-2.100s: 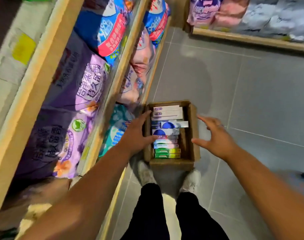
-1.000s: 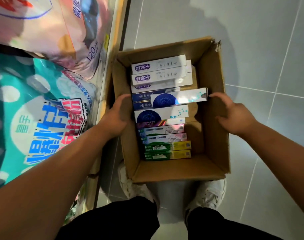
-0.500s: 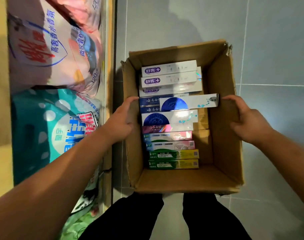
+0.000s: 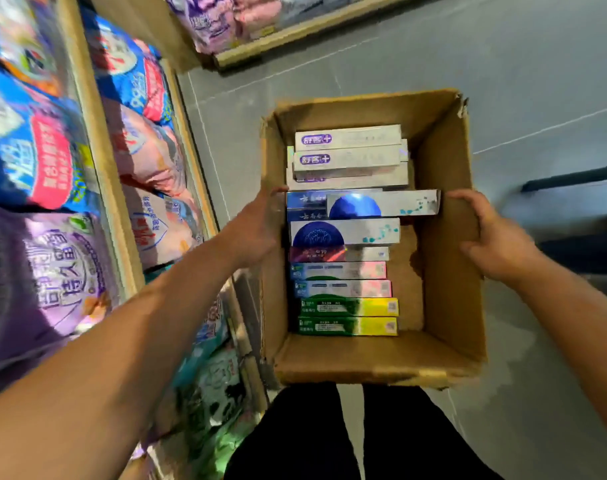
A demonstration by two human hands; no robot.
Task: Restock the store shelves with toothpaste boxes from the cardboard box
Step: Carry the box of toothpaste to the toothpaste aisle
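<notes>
left hand [image 4: 257, 230] and right hand [image 4: 492, 237] each grip a side wall of the box [image 4: 447, 289], toothpastes [image 4: 343, 233] lying crosswise between them, packed closer to the left

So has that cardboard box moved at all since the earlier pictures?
Yes, upward. The cardboard box sat on the floor before the shoes; now the left hand and right hand grip its walls, and it hides the shoes.
</notes>
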